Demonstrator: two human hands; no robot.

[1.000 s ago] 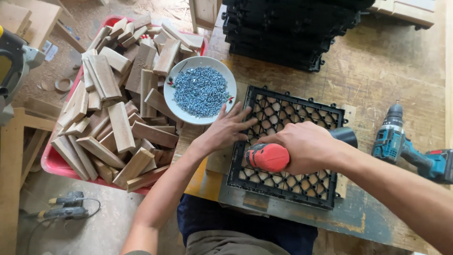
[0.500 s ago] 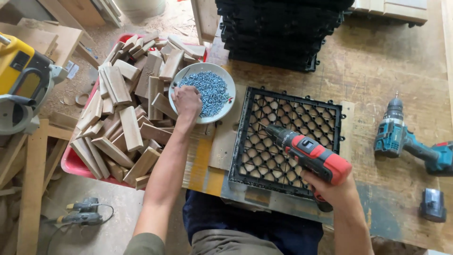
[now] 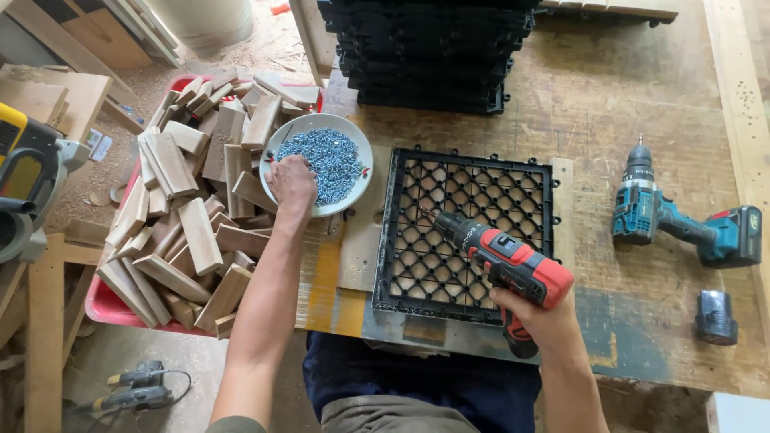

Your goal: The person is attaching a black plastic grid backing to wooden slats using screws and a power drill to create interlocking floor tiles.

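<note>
Left hand was curled down into the white bowl of blue-grey screws, upper-left-centre of frame; its grip was closed around the pile, but whether any screw was actually pinched could not be told, since the fingertips were hidden. Right hand had a full, closed grip on the handle of the red drill, lower-right of centre, bit angled up-left over the black grid tile. The tile lay flat on the tabletop at centre frame, just right of the bowl and directly under the drill nose; the bit looked close to the grid, contact not confirmed. Judged risks: the bowl sat perched on loose wooden blocks in a red tub, so a downward push by the left hand could tip it and spill screws. The drill was held 1-handed while attention went to the bowl, so the bit could drift or snag in the open mesh. A teal drill and 1 spare battery lay well apart at right; a stack of black tiles sat at top.
</note>
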